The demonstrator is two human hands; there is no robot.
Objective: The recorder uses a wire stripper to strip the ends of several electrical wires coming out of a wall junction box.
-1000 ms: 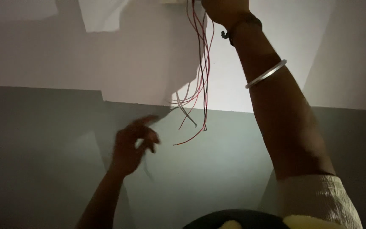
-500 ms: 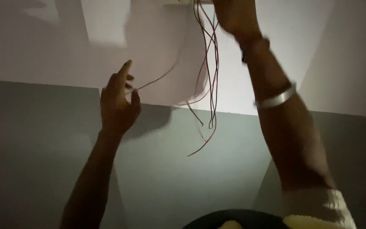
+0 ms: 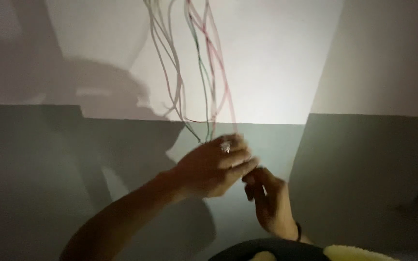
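- Thin wires (image 3: 204,72), reddish, whitish and green, are hung from above against the pale wall (image 3: 276,58).
- Their lower ends are pinched by the left hand (image 3: 214,166), ring worn.
- Right hand (image 3: 267,200) is held just beside it, fingers curled; grip cannot be told.
- Grey lower wall (image 3: 364,174) is seen behind.

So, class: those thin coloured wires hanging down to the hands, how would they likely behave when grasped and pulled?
The wires curve and cross loosely, so probably floppy and apt to tangle. They look thin, likely light. The left hand gathers their ends beside the right hand.
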